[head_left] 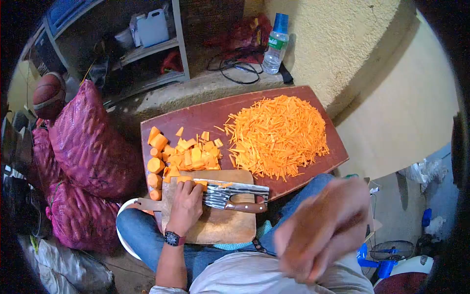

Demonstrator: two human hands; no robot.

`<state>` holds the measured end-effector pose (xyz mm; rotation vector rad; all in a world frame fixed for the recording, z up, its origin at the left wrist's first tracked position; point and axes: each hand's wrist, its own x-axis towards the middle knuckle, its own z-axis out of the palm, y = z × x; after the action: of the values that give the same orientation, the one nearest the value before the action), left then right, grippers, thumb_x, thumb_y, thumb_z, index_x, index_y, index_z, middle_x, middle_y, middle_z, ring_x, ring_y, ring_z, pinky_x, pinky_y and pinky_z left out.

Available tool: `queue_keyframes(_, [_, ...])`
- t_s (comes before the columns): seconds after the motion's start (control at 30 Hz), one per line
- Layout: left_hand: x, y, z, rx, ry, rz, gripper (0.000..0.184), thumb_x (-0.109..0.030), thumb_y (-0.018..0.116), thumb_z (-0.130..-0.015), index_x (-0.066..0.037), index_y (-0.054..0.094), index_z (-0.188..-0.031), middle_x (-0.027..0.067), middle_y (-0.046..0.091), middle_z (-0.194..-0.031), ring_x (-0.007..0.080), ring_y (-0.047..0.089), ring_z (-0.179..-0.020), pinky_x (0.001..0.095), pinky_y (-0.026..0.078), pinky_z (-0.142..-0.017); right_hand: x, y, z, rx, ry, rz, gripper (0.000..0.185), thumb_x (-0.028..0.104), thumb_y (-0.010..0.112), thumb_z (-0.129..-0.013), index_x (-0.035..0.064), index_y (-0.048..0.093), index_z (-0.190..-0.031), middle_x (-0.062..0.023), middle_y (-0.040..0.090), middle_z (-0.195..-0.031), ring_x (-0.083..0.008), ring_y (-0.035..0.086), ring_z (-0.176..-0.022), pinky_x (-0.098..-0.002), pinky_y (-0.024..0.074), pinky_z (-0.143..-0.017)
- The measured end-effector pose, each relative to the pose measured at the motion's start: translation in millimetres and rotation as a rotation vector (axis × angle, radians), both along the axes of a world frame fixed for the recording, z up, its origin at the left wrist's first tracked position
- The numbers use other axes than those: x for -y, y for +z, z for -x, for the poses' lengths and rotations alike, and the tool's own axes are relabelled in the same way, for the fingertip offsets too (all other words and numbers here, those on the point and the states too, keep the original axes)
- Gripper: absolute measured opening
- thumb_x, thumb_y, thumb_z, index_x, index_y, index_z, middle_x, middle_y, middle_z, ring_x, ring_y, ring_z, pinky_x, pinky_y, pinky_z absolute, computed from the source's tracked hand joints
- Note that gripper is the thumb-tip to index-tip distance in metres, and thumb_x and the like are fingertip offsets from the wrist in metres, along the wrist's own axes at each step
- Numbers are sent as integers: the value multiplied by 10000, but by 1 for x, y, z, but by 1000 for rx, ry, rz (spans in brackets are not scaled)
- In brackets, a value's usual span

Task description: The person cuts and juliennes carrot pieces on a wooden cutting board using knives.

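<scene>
My left hand (187,203), with a dark watch on the wrist, rests on the wooden cutting board (220,230). Its curled fingers press on cut carrot slices (185,179) at the board's far edge. Beside those fingertips a patterned cleaver (240,196) with a brown handle lies flat on the board, held by neither hand. My right hand (325,228) is raised close to the camera, right of the board. Motion smears its fingers, so whether it holds anything is unclear. Beyond the board lie carrot slabs (196,154) and thick carrot chunks (155,165).
A big heap of carrot shreds (279,134) covers the right part of the low red table (318,169). Full pink mesh sacks (93,142) stand at left. A water bottle (275,46) and black cable (240,73) sit on the ledge behind. A small fan (391,250) is at lower right.
</scene>
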<state>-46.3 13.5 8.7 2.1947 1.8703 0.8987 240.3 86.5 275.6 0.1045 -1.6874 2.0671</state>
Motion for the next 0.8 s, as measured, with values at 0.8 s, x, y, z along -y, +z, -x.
queue_keyframes(0.8, [2, 11, -2, -26, 11, 28, 213, 23, 676, -866, -20, 664, -1074, 182, 592, -1040, 401, 569, -1004, 501, 515, -901, -49, -190, -5, 603, -637, 54, 246, 180, 624, -1112, -26, 729, -1198, -41, 716, -1007, -116, 674, -921, -270, 555, -835])
